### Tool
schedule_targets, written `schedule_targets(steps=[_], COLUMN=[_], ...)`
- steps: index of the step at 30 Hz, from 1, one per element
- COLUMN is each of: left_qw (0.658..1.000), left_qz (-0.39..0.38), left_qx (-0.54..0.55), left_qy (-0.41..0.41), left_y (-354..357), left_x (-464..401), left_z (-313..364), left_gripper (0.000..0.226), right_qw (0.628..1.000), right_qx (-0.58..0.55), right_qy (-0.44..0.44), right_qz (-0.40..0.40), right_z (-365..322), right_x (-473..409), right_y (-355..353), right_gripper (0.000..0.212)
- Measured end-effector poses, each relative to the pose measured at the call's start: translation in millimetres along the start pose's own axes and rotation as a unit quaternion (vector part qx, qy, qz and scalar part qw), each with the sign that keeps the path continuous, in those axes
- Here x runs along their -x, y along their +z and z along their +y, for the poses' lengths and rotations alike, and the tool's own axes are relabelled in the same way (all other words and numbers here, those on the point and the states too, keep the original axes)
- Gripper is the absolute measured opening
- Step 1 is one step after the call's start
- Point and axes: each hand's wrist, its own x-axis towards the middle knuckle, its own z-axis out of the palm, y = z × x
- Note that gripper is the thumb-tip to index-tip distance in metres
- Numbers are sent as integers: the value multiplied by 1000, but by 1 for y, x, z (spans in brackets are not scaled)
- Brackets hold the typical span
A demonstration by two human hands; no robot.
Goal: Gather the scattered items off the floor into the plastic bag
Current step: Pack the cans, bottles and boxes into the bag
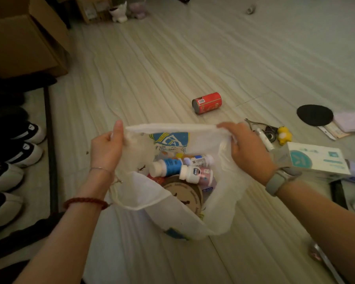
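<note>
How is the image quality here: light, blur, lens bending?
Head view: dim, yellowish indoor light, no glare; wide lens bends the floor lines and darkens the corners; the bag, both hands and the red can read clearly; the shoes at left sink into shadow; far figurines are soft.

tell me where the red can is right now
In the head view, the red can lies on its side on the floor, just beyond the plastic bag, right of centre.

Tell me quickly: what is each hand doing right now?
Left hand: grips the plastic bag by its rim.
Right hand: grips the bag's opposite rim, holding it open.
</note>
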Motion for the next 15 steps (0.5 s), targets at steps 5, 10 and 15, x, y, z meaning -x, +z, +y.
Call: schedule_targets(steps=[5,10,15], left_qw=[987,965,882], left_qz=[-66,-131,-292], left_qx=[-122,-9,152], left_qy=[-85,-227,-337], left_y=[33,48,31], left_x=[-20,-21,-26], left_z=[-44,-60,-73], left_gripper=[51,38,36], right_qw=[962,941,922], right_qx=[140,-12,-150], right_qy=[99,207,320], right_qz=[-213,-268,-155], right_z=[30,35,51], right_x=[-3,4,-2], right_y=[36,46,50], right_gripper=[38,44,26])
